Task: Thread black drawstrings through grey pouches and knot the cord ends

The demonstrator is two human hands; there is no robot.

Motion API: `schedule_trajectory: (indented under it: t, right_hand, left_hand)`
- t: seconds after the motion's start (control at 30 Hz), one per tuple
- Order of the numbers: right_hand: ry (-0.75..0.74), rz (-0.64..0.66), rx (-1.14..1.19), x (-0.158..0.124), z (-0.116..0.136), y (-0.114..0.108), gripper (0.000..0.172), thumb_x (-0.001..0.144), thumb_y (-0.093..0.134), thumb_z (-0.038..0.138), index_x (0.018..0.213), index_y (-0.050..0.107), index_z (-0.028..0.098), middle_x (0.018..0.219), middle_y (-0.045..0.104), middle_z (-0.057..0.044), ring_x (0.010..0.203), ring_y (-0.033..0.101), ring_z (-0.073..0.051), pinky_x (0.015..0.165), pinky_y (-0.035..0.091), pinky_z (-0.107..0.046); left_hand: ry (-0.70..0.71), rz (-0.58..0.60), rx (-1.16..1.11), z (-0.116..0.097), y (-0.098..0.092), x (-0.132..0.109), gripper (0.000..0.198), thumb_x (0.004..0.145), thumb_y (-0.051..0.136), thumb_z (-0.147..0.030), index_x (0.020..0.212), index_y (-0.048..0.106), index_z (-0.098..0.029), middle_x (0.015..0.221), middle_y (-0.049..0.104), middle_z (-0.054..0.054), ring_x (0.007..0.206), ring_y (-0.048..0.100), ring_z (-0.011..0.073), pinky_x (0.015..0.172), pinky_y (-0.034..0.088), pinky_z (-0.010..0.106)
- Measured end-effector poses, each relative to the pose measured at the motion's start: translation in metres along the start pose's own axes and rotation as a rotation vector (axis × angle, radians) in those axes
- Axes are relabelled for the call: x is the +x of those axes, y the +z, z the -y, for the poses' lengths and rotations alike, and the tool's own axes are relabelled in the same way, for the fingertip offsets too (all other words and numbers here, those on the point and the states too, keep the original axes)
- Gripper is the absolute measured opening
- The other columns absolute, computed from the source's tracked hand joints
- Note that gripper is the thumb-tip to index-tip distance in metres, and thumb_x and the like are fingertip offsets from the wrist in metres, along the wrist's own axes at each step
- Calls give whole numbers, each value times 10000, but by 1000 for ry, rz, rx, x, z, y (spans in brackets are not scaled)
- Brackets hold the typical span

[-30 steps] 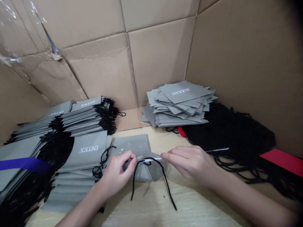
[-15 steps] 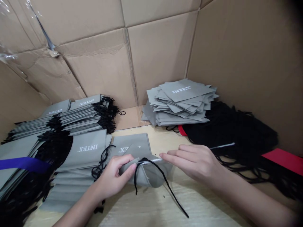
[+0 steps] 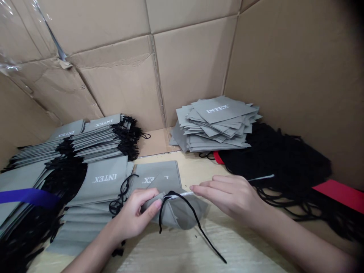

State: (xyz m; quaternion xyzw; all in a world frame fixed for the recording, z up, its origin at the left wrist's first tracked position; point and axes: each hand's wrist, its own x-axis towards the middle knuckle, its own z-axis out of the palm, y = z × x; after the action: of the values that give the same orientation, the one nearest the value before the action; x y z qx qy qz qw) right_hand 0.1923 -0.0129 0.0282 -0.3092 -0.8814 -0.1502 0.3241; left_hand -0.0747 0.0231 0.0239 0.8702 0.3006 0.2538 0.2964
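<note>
Head view: cardboard (image 3: 193, 68) rises beyond the fingers. Just right of the left hand (image 3: 136, 212) lies the bag (image 3: 182, 218), pinched between thumb and fingers; its contents are hidden. Right hand (image 3: 236, 195): fingers together on a white rod (image 3: 261, 177), long axis sideways, aimed at the left fingertips, where black cord (image 3: 212, 244) droops.

Worn on the person's head, the only camera looks forward and down at close range over the two bare hands (image 3: 133, 215) and pale wood-grained tabletop (image 3: 159, 252), facing brown cardboard walls (image 3: 196, 60).
</note>
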Motion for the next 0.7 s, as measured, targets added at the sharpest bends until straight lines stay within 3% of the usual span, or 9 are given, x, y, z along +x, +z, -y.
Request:
schedule_trajectory:
  t: [0.3, 0.7]
  right_hand:
    - [-9, 17, 18, 0, 1, -1, 245, 890, 452, 100, 1081, 597, 151, 883, 709, -65, 683, 615, -138, 562, 430, -246]
    - [76, 9, 67, 2, 4, 3, 231, 878, 459, 118, 976, 659, 180, 776, 710, -36, 627, 612, -127, 554, 419, -242]
  left_hand:
    - [48, 9, -23, 4, 2, 2, 325, 915, 340, -302, 616, 268, -199, 562, 270, -47, 509, 303, 101, 505, 233, 246]
    - [58, -6, -4, 4, 3, -1, 335, 917, 335, -328, 615, 258, -204, 559, 251, -46, 505, 299, 104, 498, 230, 256]
